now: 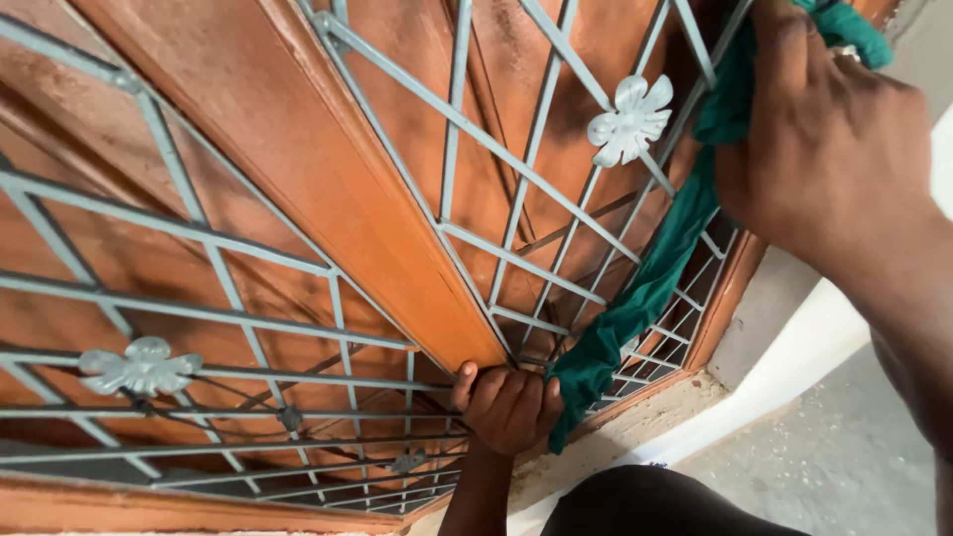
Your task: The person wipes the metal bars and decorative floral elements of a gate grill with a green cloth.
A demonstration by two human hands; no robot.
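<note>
The green cloth (pixel 645 288) runs as one long band between the two hands, and that stretch is the relation everything here hangs on: its long axis slants from the right hand (pixel 829 139), high at the upper right of the view, down to the left hand (pixel 508 402), low near the bottom of the window. Both hands touch it, one at each end, so neither is nearer than the other.

The right hand is closed over the upper end, fingers curled, with a bunch of fabric showing above the knuckles. The left hand is curled into a fist at the lower end, where the cloth's tail hangs just beside it (whether the fingers pinch the fabric itself or only a bar next to it I cannot tell, since the fist hides the contact).

Between the hands the cloth lies against the grey metal grille (pixel 516 179), crossing several of its thin bars, just below a flower-shaped ornament (pixel 628 119) near the right hand. Behind the grille sit the brown wooden shutters (pixel 328 169). Below the left hand runs the pale sill (pixel 635 437), and to its right the concrete floor (pixel 834 447).
</note>
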